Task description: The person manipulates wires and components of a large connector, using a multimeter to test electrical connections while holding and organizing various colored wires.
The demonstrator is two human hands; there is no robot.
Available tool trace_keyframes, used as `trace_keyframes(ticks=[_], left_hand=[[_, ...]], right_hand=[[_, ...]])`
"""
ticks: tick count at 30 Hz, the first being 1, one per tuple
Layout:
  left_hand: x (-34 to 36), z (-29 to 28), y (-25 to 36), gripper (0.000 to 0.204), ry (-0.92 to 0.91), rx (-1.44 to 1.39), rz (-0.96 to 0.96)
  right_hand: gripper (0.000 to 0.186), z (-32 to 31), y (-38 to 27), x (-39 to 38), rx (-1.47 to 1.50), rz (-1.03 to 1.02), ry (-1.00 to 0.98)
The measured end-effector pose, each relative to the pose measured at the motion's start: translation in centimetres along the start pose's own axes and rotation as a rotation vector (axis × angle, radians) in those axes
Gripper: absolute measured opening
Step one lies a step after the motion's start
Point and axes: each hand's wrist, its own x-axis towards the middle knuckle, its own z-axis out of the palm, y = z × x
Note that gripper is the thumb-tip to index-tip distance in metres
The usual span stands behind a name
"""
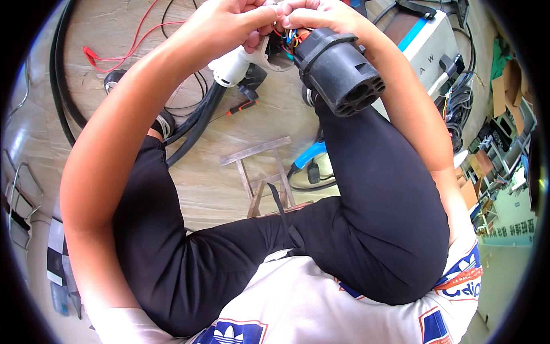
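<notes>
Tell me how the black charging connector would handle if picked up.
The black charging connector looks like rigid moulded plastic, so it probably won't flex. Its roughly cylindrical body might roll if set down. The thin coloured wires behind it could bend or snag.

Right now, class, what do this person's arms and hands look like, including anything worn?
The left hand and right hand are ungloved. Both arms are bare below short white sleeves; the right sleeve carries blue and orange-red print.

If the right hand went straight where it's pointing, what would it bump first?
Probably the left hand, since the right hand points left toward it. They're so close that I can't tell whether they already touch.
</notes>
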Motion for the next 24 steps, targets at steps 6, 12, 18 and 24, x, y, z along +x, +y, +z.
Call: trace_keyframes(ticks=[6, 12, 18, 24], left_hand=[[-1.5, -0.2, -1.6, 0.014, -0.045, -0.319, 0.116], [-1.4, -0.2, -2.8, 0.011, -0.02, -0.335, 0.158], [-1.5, -0.3, -2.9, 0.013, 0.065, -0.176, 0.281], [-2.4, 0.3, -1.6, 0.019, 0.101, -0.007, 0.31]], right_hand=[[0.013, 0.5, -0.9, -0.1, -0.017, 0.045, 0.027], [0.016, 0.7, -2.2, 0.0, -0.022, 0.119, -0.012], [0.013, 0.9, -2.0, 0.1, 0.034, 0.109, -0.047], [0.022, 1.1, -3.6, 0.7, -0.265, 0.02, -0.09]])
